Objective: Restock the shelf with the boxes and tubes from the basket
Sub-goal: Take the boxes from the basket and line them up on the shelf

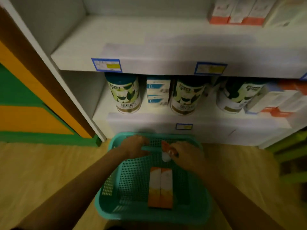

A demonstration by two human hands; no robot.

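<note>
A teal mesh basket stands on the floor in front of the white shelf unit. Two orange-and-white boxes lie side by side on its bottom. My right hand is shut on an orange-and-white tube over the far part of the basket. My left hand rests on the basket's teal handle, fingers curled around it. The left stretch of the upper shelf board is bare.
Upper shelf holds white-and-orange boxes at far right. The lower shelf carries green-lidded cans, a blue-and-white box and more white-orange boxes. A wooden floor lies around the basket; an orange-green wall panel stands left.
</note>
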